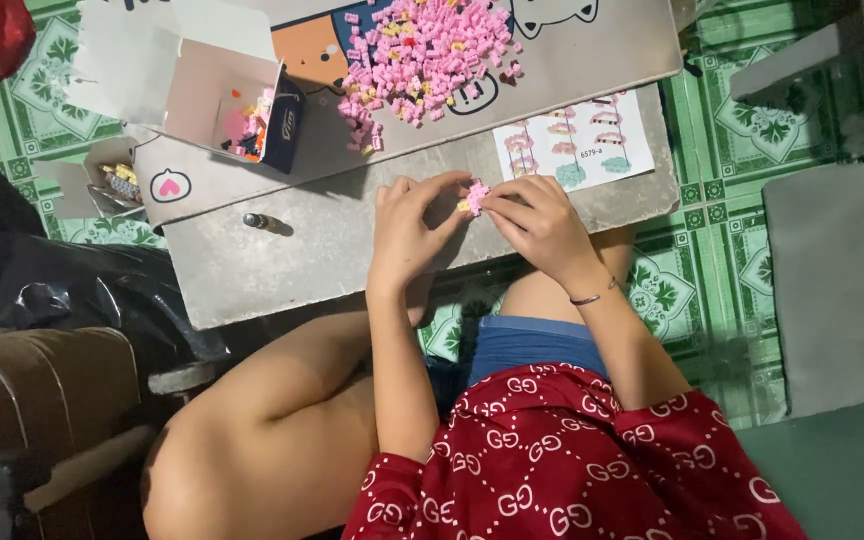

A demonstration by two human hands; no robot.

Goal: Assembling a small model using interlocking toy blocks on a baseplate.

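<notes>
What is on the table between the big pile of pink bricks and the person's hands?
In the head view, only bare grey table lies between the pile of pink bricks and the hands; the instruction sheet sits off to one side.

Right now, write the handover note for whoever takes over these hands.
Left hand and right hand: both pinch one small pink brick assembly between the fingertips, above the grey table.
Loose pink bricks lie heaped on the illustrated board behind.
Instruction sheet lies right of the hands.
Open box with a few pieces sits at the left.
Done: a small cluster joined.
Left: most bricks remain unused.
</notes>
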